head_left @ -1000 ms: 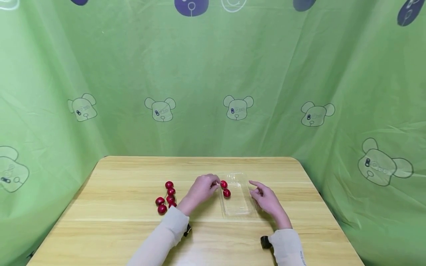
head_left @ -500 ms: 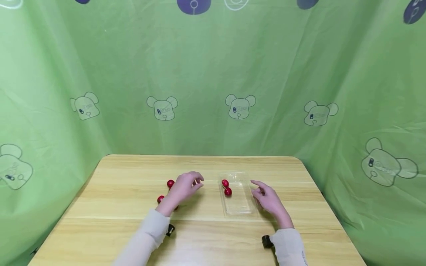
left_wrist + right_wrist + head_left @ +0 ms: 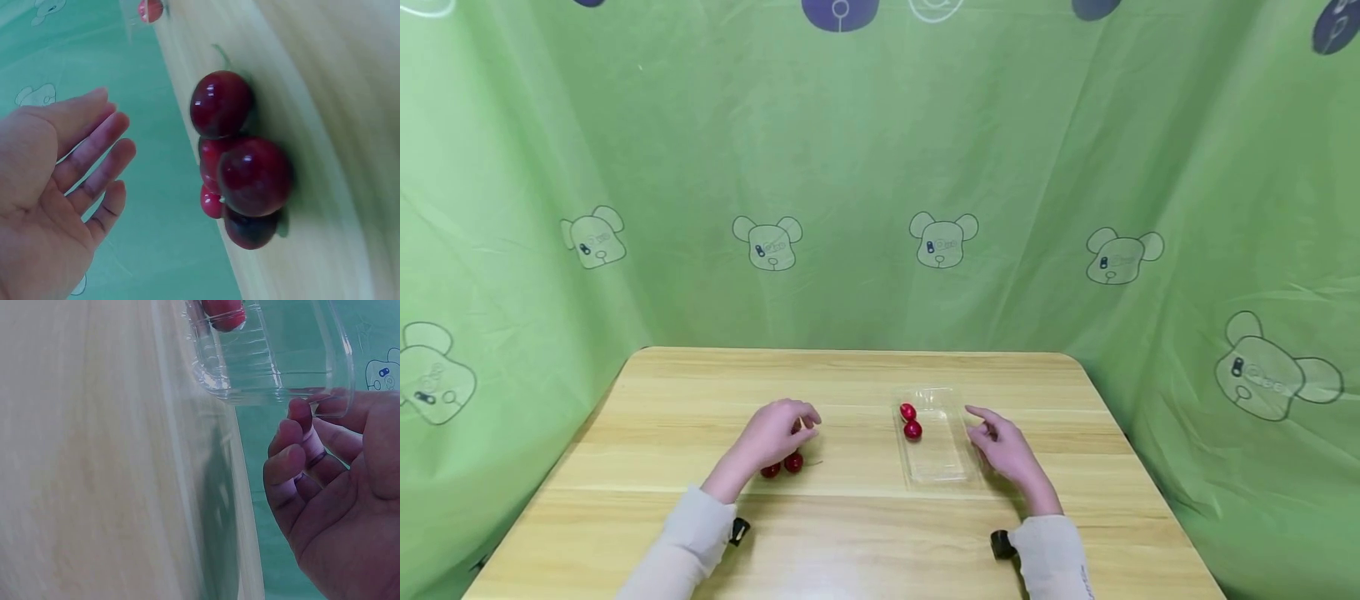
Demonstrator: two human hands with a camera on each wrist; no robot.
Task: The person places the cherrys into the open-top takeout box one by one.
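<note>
Over a cluster of dark red cherries (image 3: 255,176) on the table hovers my left hand (image 3: 772,433), fingers loosely bent and nothing in them. From the head view it covers most of the cluster; one cherry (image 3: 793,462) with a thin stem shows below it. In the left wrist view the palm is apart from the fruit. A clear plastic container (image 3: 940,454) holds two cherries (image 3: 913,430) along its left side. My right hand (image 3: 1003,454) stays at its right edge, relaxed fingers bent, with the thumb and fingertips right at the clear rim (image 3: 340,403).
The wooden table (image 3: 880,542) has rounded far corners. Green curtains (image 3: 850,150) with bear-head prints hang behind it and on both sides. A black wrist camera (image 3: 1002,545) sits under the right cuff, another black device (image 3: 739,532) under the left one.
My left hand has moved left from beside the container to above the cherry cluster. The right hand, the container and its two cherries stay in place. The head view has shifted slightly.
</note>
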